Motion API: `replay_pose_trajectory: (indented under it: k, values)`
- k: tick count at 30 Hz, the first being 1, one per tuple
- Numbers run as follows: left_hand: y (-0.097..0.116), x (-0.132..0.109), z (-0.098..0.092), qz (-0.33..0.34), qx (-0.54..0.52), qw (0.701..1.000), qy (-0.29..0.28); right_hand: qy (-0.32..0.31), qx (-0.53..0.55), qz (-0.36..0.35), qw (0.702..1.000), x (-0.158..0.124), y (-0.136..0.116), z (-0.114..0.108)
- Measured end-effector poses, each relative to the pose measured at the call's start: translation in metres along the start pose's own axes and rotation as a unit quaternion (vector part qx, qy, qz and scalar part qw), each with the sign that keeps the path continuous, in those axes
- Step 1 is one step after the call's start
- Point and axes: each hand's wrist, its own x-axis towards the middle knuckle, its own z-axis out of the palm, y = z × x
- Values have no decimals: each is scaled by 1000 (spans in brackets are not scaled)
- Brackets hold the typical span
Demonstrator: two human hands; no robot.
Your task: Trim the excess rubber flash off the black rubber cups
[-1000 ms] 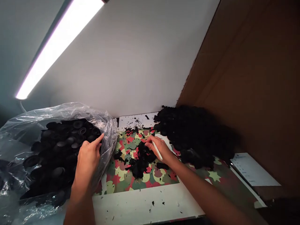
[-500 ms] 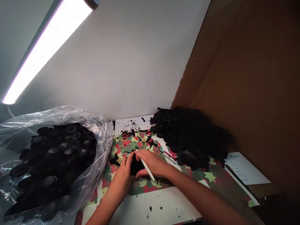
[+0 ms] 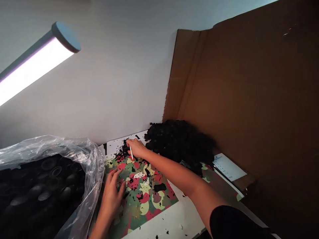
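Note:
My right hand (image 3: pixel 136 148) reaches to the back of the camouflage-patterned sheet (image 3: pixel 136 212), its fingers closed around a slim white pen-like tool (image 3: pixel 131 152). Small black scraps (image 3: pixel 122 151) lie in a heap right by its fingertips. My left hand (image 3: pixel 112 188) hovers over or rests on the sheet's left side, fingers apart and holding nothing. Black bits are strewn across the sheet, among them a larger flat black piece (image 3: pixel 159 188).
On the left stands a clear plastic bag (image 3: pixel 93 166) full of round black rubber-like parts (image 3: pixel 45 196). A pile of black pieces (image 3: pixel 179 139) lies at the back right, against a cardboard panel (image 3: pixel 211 93). A white printed card (image 3: pixel 230 167) sits farther right. A tube lamp (image 3: pixel 37 66) hangs upper left.
My hands have moved apart, and the black piece between them is gone from them. My right hand has gone to the back with the white tool; the left has opened. The view has shifted.

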Motion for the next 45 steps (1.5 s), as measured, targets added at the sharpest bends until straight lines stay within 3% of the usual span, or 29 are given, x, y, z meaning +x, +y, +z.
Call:
replay_pose_trajectory:
  k: [3,5,9,12,17,21,24,26,28,30,33,36,40,45]
  values:
    - [-12,5,-1,-22,-1,998,54,28,-20,5,999,-9,9,-15]
    - [-12,7,-2,-28,-10,998,59,61,-35,18,997,-24,20,-29]
    - [-3,5,1,-31,-46,998,16,147,-64,80,984,-57,48,-53]
    - [5,2,5,-38,-66,997,-5,171,-59,97,979,-75,64,-57]
    - [23,-2,3,-83,-135,987,-38,226,-2,91,970,-75,71,-61]
    - [36,1,-2,-172,-254,951,-48,279,57,90,954,-69,49,-69]
    - [38,4,0,-256,-384,886,-31,292,139,41,945,-79,13,-57]
    - [36,4,4,-289,-471,833,-16,261,195,-21,945,-95,-13,-38]
    - [33,2,6,-300,-508,807,-11,195,202,-71,957,-115,-34,-15]
    - [31,0,6,-294,-480,827,-11,121,193,-103,968,-134,-48,5]
    - [30,-3,0,-261,-384,885,-19,58,151,-155,974,-152,-53,19]
    - [28,-3,-6,-228,-316,921,-15,67,136,-148,977,-151,-42,12]
    - [21,-5,-11,-240,-297,924,-29,112,117,-67,985,-138,-11,-7]
    - [16,-5,-7,-209,-217,954,7,84,92,-29,992,-125,21,-12]
